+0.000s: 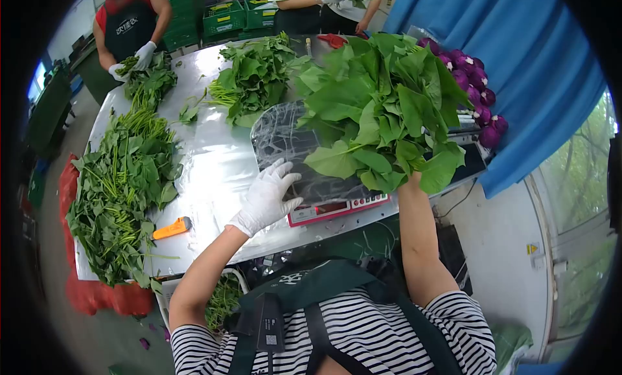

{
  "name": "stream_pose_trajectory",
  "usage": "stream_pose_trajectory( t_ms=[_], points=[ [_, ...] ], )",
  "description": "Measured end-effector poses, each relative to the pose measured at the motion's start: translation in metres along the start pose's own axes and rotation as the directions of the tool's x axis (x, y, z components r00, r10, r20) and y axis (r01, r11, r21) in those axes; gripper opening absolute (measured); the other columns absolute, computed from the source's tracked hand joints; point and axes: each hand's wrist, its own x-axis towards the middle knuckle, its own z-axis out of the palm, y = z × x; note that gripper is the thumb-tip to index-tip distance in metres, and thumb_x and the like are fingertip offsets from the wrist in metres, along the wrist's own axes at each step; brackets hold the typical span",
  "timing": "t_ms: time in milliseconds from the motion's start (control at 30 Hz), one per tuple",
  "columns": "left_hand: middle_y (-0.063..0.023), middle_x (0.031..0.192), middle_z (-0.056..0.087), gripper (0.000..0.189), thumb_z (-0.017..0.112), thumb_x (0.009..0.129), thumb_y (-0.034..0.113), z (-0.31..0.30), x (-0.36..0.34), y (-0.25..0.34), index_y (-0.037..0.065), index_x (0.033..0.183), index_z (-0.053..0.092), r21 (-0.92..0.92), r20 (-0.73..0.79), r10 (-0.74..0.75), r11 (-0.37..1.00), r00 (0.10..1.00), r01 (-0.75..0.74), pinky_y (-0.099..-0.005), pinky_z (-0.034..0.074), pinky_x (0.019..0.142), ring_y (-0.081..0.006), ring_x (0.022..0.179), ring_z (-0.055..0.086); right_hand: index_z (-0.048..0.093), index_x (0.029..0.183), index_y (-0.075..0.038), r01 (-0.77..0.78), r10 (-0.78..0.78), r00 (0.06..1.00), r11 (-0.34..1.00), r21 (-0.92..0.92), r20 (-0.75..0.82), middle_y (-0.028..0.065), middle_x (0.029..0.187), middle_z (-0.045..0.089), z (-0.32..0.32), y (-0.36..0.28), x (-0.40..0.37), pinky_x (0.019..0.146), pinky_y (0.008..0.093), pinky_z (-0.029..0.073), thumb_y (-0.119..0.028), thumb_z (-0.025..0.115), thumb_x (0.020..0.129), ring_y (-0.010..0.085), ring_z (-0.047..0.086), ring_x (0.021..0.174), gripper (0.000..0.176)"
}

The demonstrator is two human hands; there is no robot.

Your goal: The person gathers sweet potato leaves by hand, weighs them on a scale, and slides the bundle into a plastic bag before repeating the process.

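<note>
My left hand (pixel 269 195), in a white glove, has its fingers spread at the near left edge of a digital scale (pixel 310 214) with a red-rimmed front panel. Clear crinkled plastic film (pixel 275 142) covers the dark scale top, close to those fingertips. A big bunch of broad-leaved greens (pixel 389 109) is held over the scale by my right hand (pixel 414 179). Leaves hide most of that hand and its fingers. Behind the film lies another bunch of greens (pixel 256 77) with its stems pointing left.
A long heap of greens (pixel 126 187) covers the table's left side, beside an orange-handled cutter (pixel 172 228). Purple bundles (pixel 476 83) stand at the right by a blue curtain (pixel 518 70). Across the metal table (pixel 210 161), a gloved co-worker (pixel 133 25) handles greens. Green crates (pixel 223 19) stand behind.
</note>
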Motion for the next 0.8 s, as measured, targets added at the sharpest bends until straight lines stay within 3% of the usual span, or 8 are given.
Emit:
stream_pose_trajectory(
  t_ms=[167, 367, 467, 533, 700, 733, 767, 800],
  points=[
    [-0.0171, 0.13, 0.047, 0.055, 0.064, 0.08, 0.045, 0.001, -0.009, 0.013, 0.009, 0.12, 0.054, -0.048, 0.039, -0.092, 0.994, 0.995, 0.094, -0.0447, 0.033, 0.105, -0.036, 0.128, 0.038, 0.052, 0.122, -0.005, -0.039, 0.041, 0.999, 0.998, -0.047, 0.024, 0.0104, 0.114, 0.06, -0.009, -0.027, 0.019, 0.091, 0.0374, 0.047, -0.023, 0.059, 0.086, 0.0235, 0.059, 0.101, 0.041],
    [-0.0096, 0.124, 0.054, 0.039, 0.067, 0.077, 0.024, 0.006, -0.019, 0.024, 0.012, 0.114, 0.059, -0.016, 0.004, -0.092, 0.996, 0.996, 0.092, -0.0405, 0.039, 0.1, -0.0286, 0.117, 0.049, 0.051, 0.123, -0.004, 0.018, 0.065, 0.985, 0.887, -0.461, 0.163, 0.0105, 0.114, 0.06, 0.034, -0.079, 0.049, 0.091, 0.0369, 0.047, -0.023, 0.059, 0.085, 0.0236, 0.059, 0.101, 0.042],
    [-0.0098, 0.124, 0.054, 0.036, 0.062, 0.081, 0.019, 0.009, -0.018, 0.023, 0.012, 0.115, 0.059, 0.012, 0.029, -0.087, 0.996, 0.996, 0.087, -0.0394, 0.039, 0.1, -0.0278, 0.117, 0.049, 0.046, 0.125, -0.001, 0.311, 0.173, 0.909, 0.325, -0.893, 0.379, 0.0104, 0.115, 0.057, 0.078, -0.085, 0.057, 0.09, 0.0334, 0.046, -0.019, 0.068, 0.077, 0.0209, 0.058, 0.102, 0.056],
    [-0.0097, 0.124, 0.054, 0.036, 0.062, 0.081, 0.019, 0.015, -0.019, 0.018, 0.013, 0.116, 0.059, 0.032, 0.021, -0.09, 0.996, 0.996, 0.089, -0.0392, 0.039, 0.1, -0.0273, 0.117, 0.049, 0.043, 0.125, 0.003, 0.604, 0.302, 0.782, -0.151, -0.783, 0.545, 0.0116, 0.113, 0.056, 0.106, -0.056, 0.05, 0.091, 0.0332, 0.043, -0.018, 0.074, 0.068, 0.0236, 0.056, 0.104, 0.068],
    [-0.0096, 0.127, 0.052, 0.037, 0.062, 0.081, 0.021, 0.02, -0.022, 0.016, 0.013, 0.118, 0.058, 0.067, -0.013, -0.071, 0.995, 0.997, 0.071, -0.0393, 0.038, 0.101, -0.0256, 0.119, 0.048, 0.047, 0.114, 0.0, 0.723, 0.736, 0.6, -0.331, -0.607, 0.314, 0.0223, 0.107, 0.058, 0.043, 0.08, 0.057, 0.084, 0.0383, 0.048, -0.027, 0.073, 0.062, 0.0353, 0.059, 0.099, 0.065],
    [-0.0096, 0.127, 0.052, 0.038, 0.062, 0.081, 0.02, 0.019, -0.023, 0.018, 0.013, 0.118, 0.058, 0.072, 0.002, -0.068, 0.995, 0.998, 0.068, -0.0395, 0.037, 0.101, -0.0255, 0.12, 0.047, 0.047, 0.115, 0.001, 0.816, 0.749, 0.531, -0.325, -0.478, 0.397, 0.0215, 0.105, 0.059, 0.015, 0.105, 0.057, 0.084, 0.0384, 0.048, -0.025, 0.071, 0.061, 0.0356, 0.059, 0.098, 0.064],
    [-0.0097, 0.127, 0.052, 0.039, 0.062, 0.081, 0.02, 0.017, -0.022, 0.018, 0.013, 0.119, 0.057, 0.08, 0.014, -0.067, 0.995, 0.998, 0.066, -0.0398, 0.037, 0.102, -0.0253, 0.121, 0.047, 0.047, 0.118, 0.001, 0.79, 0.834, 0.539, -0.451, -0.415, 0.119, 0.0206, 0.106, 0.059, 0.021, 0.124, 0.051, 0.086, 0.0381, 0.048, -0.023, 0.069, 0.062, 0.0352, 0.058, 0.099, 0.065],
    [-0.0097, 0.127, 0.052, 0.039, 0.062, 0.081, 0.02, 0.016, -0.022, 0.017, 0.013, 0.119, 0.057, 0.08, 0.005, -0.079, 0.994, 0.997, 0.079, -0.0398, 0.037, 0.102, -0.0253, 0.121, 0.047, 0.046, 0.12, 0.001, 0.786, 0.829, 0.544, -0.45, -0.423, 0.129, 0.0203, 0.108, 0.058, 0.025, 0.126, 0.052, 0.088, 0.038, 0.047, -0.024, 0.07, 0.061, 0.0347, 0.057, 0.101, 0.068]
  ],
)
